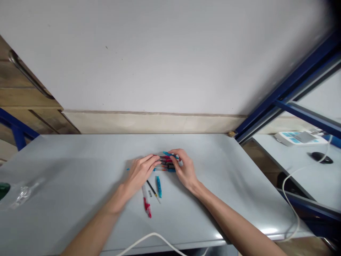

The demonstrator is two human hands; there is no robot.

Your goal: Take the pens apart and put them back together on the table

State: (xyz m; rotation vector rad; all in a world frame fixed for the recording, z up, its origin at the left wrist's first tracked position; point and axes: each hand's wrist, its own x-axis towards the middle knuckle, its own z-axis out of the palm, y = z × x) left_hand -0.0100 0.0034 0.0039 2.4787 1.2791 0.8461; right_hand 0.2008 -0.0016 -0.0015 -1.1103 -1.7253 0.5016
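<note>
Pens (166,161): your left hand (140,171), at nine o'clock, apparently steadies them, grip indeterminable; your right hand (186,171) pinches a blue piece (167,154).

The left hand (141,170) and right hand (185,170) partly hid the pens (167,163).
The left edge cut off a green object (4,190), the bottom edge a white cable (153,234); marks on the blue barrel (159,187) were too small to read.

We can read no text, label, brand or number anywhere. The loose blue pen (159,186) may carry small dark print, but it is too tiny for us to make out, and we cannot read any lettering on the white device (300,138) either.
</note>
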